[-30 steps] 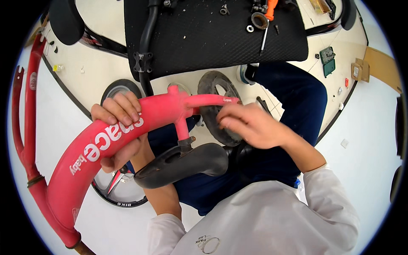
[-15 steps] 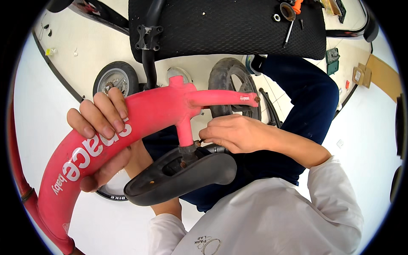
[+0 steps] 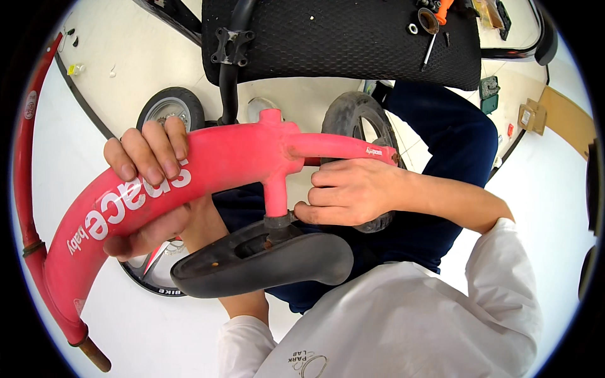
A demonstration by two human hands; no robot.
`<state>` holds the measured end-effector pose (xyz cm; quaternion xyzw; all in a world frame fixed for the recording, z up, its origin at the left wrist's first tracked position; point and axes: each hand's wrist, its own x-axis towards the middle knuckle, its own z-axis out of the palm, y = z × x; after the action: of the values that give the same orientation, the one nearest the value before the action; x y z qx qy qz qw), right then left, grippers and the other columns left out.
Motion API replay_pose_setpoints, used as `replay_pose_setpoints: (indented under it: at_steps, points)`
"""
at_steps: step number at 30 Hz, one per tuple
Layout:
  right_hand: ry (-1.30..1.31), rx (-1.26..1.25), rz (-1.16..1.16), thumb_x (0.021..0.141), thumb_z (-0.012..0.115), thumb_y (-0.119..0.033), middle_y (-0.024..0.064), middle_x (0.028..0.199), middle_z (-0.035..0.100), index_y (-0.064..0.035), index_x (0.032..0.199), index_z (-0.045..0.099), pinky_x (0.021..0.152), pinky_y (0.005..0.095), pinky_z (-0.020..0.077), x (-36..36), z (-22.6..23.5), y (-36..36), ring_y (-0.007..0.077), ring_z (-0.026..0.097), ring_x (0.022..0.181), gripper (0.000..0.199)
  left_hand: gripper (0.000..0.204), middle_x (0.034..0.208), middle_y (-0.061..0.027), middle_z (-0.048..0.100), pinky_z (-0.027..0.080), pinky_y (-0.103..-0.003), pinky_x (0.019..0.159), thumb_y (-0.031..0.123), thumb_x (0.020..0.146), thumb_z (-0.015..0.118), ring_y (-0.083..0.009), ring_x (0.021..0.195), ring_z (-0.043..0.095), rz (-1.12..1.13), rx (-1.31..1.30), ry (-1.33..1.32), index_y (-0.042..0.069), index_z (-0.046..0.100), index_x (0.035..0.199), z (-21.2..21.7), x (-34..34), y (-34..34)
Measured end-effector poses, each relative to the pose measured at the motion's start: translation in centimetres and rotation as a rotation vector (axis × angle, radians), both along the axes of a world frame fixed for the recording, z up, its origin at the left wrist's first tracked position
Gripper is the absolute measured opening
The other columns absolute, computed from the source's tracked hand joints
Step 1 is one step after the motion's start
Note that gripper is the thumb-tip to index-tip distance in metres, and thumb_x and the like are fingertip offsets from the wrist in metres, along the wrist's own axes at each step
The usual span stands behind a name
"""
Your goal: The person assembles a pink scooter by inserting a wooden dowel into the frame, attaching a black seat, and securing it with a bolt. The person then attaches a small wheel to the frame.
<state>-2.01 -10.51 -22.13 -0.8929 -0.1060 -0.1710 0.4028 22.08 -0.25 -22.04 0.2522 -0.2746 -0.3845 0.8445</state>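
Steady the curved red bicycle frame [image 3: 233, 154], gripped in left hand [image 3: 157, 148]; work gently at dark round collar [image 3: 276, 222] beside curled right hand [image 3: 353, 189]; cannot tell whether empty or pinching.

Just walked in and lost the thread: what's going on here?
A person grips a red bike frame with the left hand. The right hand is curled beside the black collar between frame and black saddle; whether it pinches anything is hidden. The saddle is on the frame. An orange-handled screwdriver lies on the black chair seat.
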Motion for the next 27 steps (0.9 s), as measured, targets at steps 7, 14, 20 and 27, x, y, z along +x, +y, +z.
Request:
replay_pose_setpoints:
  at_steps: [7, 14, 20, 27]
  points:
    - [0.233, 0.302, -0.163, 0.086, 0.063, -0.013, 0.0098, 0.080, 0.060, -0.0017, 0.104, 0.062, 0.061, 0.0366, 0.0539, -1.0, 1.7, 1.9, 0.0256, 0.064, 0.072, 0.021, 0.067, 0.077, -0.0059, 0.056, 0.044, -0.028, 0.068, 0.063, 0.063, 0.072, -0.0162, 0.068, 0.056, 0.052, -0.071, 0.007, 0.007, 0.050, 0.092, 0.5, -0.2, -0.5]
    - [0.328, 0.256, -0.391, 0.089, 0.062, -0.010, 0.0105, 0.079, 0.061, -0.0019, 0.099, 0.065, 0.062, 0.0368, 0.0511, -4.1, 5.5, -3.2, 0.0268, 0.062, 0.067, 0.013, 0.057, 0.070, -0.0027, 0.046, 0.038, -0.028, 0.068, 0.058, 0.062, 0.066, -0.0148, 0.063, 0.046, 0.167, 0.022, 0.057, 0.010, 0.042, 0.083, 0.6, -1.4, 0.0]
    - [0.328, -0.055, -0.837, 0.088, 0.058, -0.009, 0.0194, 0.098, 0.059, 0.0037, 0.110, 0.060, 0.079, 0.0423, 0.0502, -2.7, 3.7, -13.4, 0.0364, 0.060, 0.090, 0.025, 0.055, 0.067, -0.0050, 0.048, 0.039, -0.028, 0.063, 0.056, 0.066, 0.065, -0.0160, 0.058, 0.047, 0.161, 0.018, 0.122, 0.008, 0.044, 0.083, 1.0, -1.4, -0.6]
    - [0.018, -0.081, -0.893, 0.082, 0.065, -0.010, 0.0204, 0.123, 0.052, 0.0013, 0.120, 0.056, 0.098, 0.0444, 0.0442, -7.0, 5.5, -11.9, 0.0375, 0.054, 0.113, 0.041, 0.057, 0.071, -0.0053, 0.041, 0.034, -0.031, 0.067, 0.050, 0.060, 0.067, -0.0171, 0.066, 0.041, 0.226, 0.098, 0.072, 0.003, 0.042, 0.083, 2.3, -3.6, -1.4]
